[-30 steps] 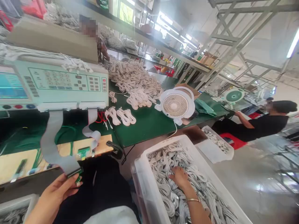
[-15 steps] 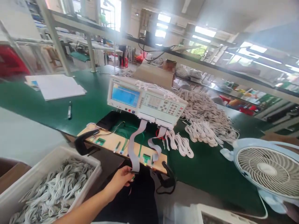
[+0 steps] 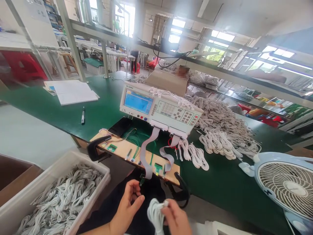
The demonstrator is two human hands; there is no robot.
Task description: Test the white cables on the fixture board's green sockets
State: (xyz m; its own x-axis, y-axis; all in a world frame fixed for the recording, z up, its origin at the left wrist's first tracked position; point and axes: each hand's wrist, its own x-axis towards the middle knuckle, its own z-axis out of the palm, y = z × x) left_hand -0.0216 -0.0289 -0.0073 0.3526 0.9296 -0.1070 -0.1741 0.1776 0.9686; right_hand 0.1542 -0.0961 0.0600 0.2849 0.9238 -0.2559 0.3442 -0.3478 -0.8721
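My right hand (image 3: 174, 218) is closed round a coiled white cable (image 3: 155, 213) low in the middle of the view. My left hand (image 3: 129, 205) is beside it, fingers loosely curled, its fingertips close to the green connector (image 3: 142, 179) at the end of a grey ribbon cable (image 3: 146, 153). The ribbon hangs from a pale green tester (image 3: 161, 111) with a blue screen. Under the tester lies a wooden fixture board (image 3: 127, 151) with small green circuit boards, held to the green bench (image 3: 97, 111) by black clamps.
A white bin (image 3: 61, 195) of coiled white cables stands at lower left. Heaps of coiled cables (image 3: 220, 130) lie right of the tester. A white fan (image 3: 286, 186) sits at right. Papers (image 3: 73, 93) and a pen (image 3: 83, 115) lie at left.
My right hand has come up into view holding a coiled white cable. My left hand has let go of the ribbon connector and moved toward the cable. The view has shifted slightly.
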